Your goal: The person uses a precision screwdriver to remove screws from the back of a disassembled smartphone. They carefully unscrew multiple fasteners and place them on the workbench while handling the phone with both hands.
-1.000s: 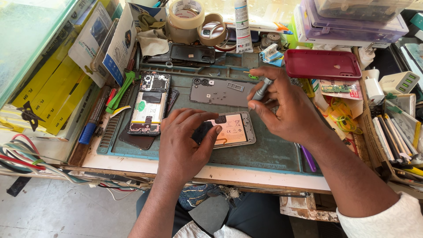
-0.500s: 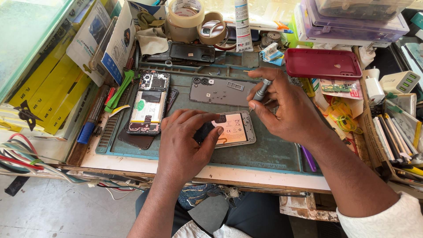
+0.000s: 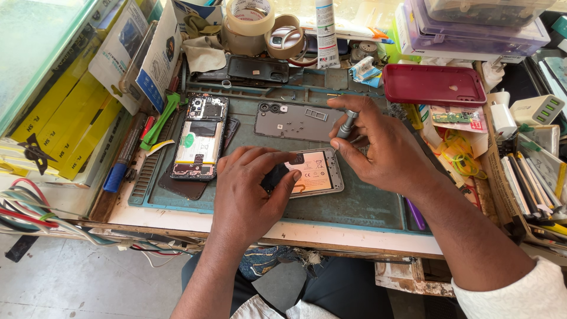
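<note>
Fingers of my left hand [image 3: 248, 195] were pressed together on the dark lower end of the opened phone [image 3: 313, 173], pinning it flat to the green mat [image 3: 354, 201] near the front edge of the counter [image 3: 331, 233]. Against the picture from a second before, that hand had hardly shifted; the phone lay in the same spot, its pale battery face up.

What had changed was my right hand [image 3: 384, 147]: its fingers were clamped round a small grey screwdriver [image 3: 345, 125], and I judged the tool had tipped a little more upright, with its tip now just over the phone's upper right corner. Whether the tip actually touched a screw I could not tell, as my thumb hid it.

Just beyond, the grey back cover [image 3: 292, 121] lay flat and untouched, and to its left the second stripped phone [image 3: 199, 139] had not moved. Farther back sat the red case [image 3: 434, 84] and the tape rolls [image 3: 251, 20], all as before.
</note>
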